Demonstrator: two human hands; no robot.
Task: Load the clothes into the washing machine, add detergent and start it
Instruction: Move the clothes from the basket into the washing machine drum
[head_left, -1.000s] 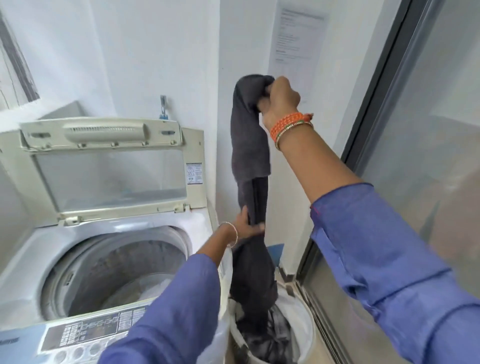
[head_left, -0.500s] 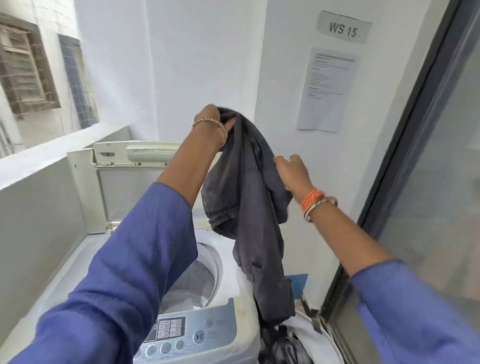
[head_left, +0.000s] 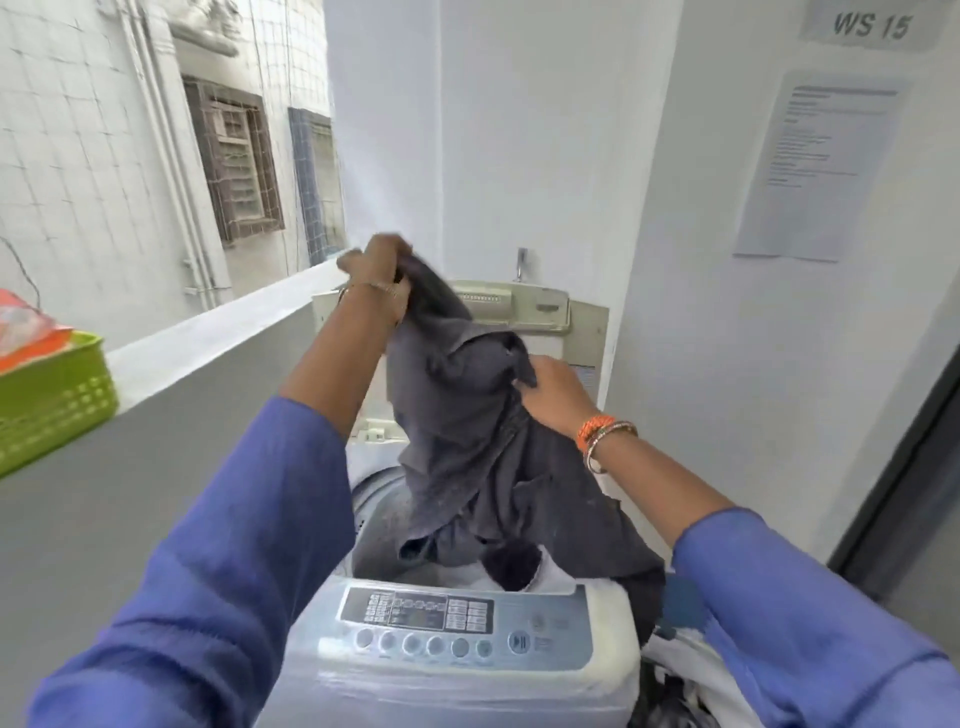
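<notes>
Here, in the head view, the only one given, a dark grey garment (head_left: 467, 441) hangs in the middle of the frame, directly above the open tub of the washing machine (head_left: 613, 623), whose control panel fills the lower centre. The left hand (head_left: 376, 275), raised just above centre, has its fingers curled tight around a bunched top edge of the cloth. The right hand (head_left: 556, 392), a little lower and to the right, pinches another fold of the same piece at its side. The bottom of the garment already dips into the tub mouth, while one trailing part drapes over the machine's right rim toward the lower right, where a laundry bag (head_left: 691, 670) holding more clothes is partly seen.

The cloth looks soft and limp, thick enough to carry some weight but with no stiffness; it folds and sags wherever it is not held. It should not slip from a bunched grasp, and nothing about it appears fragile. The safest holds seem to be gathered handfuls near the top, as now, so the bulk can be lowered in. The trailing end over the rim will likely need gathering, or it could stay outside.

At the left edge of the frame a green basket (head_left: 52, 395) sits on the ledge with an orange packet (head_left: 26, 327) in it; whether that is detergent I cannot tell.
</notes>
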